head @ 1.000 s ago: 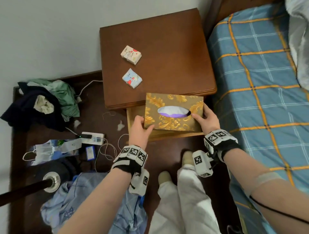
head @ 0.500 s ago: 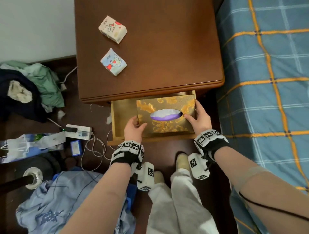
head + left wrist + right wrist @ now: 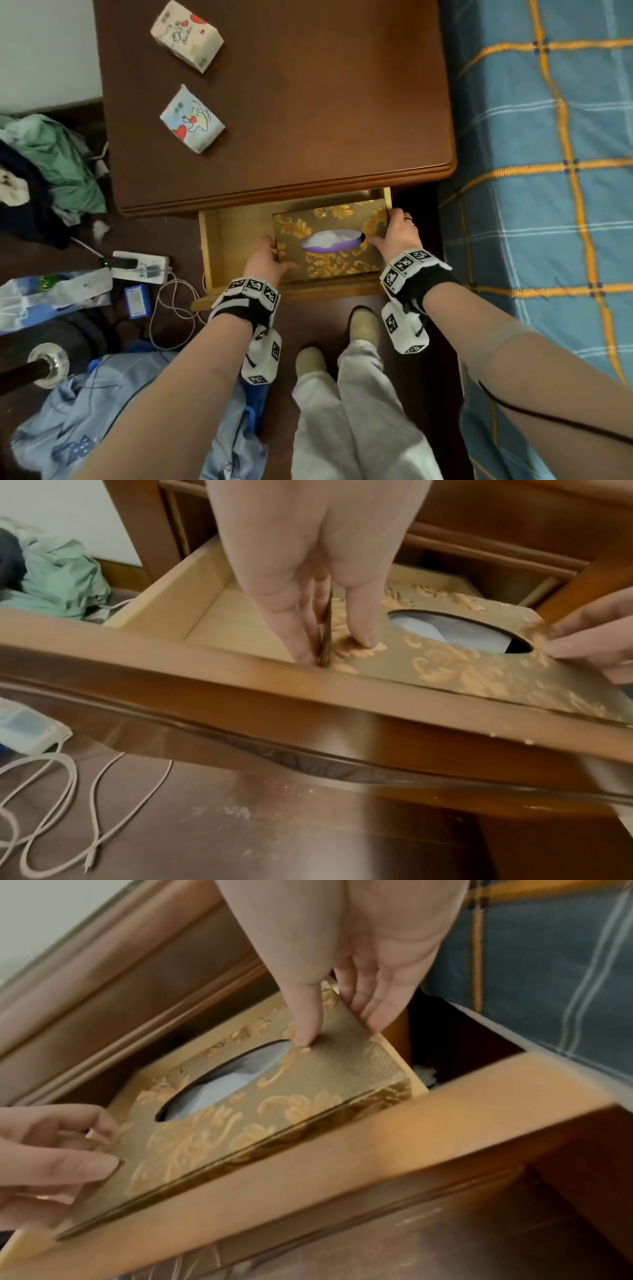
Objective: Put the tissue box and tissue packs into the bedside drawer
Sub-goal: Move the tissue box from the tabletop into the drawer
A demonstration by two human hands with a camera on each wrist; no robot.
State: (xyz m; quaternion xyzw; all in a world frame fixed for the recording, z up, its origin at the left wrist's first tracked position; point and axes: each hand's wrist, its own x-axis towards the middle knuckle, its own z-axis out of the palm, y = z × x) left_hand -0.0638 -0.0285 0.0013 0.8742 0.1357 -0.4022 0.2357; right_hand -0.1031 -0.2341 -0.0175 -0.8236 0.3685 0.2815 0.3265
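Note:
A gold-patterned tissue box [image 3: 330,263] [image 3: 462,666] [image 3: 260,1118] sits in the right part of the open wooden drawer [image 3: 226,246], its top about level with the drawer front. My left hand [image 3: 270,257] [image 3: 325,631] pinches its left end, thumb on top and fingers down the side. My right hand [image 3: 394,233] [image 3: 342,1020] holds the right end the same way. Two small tissue packs lie on the bedside table top [image 3: 325,102]: a cream one [image 3: 186,34] at the back left and a light-blue one [image 3: 191,120] nearer.
The drawer's left part [image 3: 222,620] is bare wood. A blue checked bed [image 3: 548,171] borders the table on the right. On the floor to the left lie clothes [image 3: 51,164], a power strip [image 3: 140,267] with a white cable [image 3: 51,804], and bags.
Both hands lowered the tissue box from above the drawer front down into the drawer and a little toward its right side. My head moved closer over the table.

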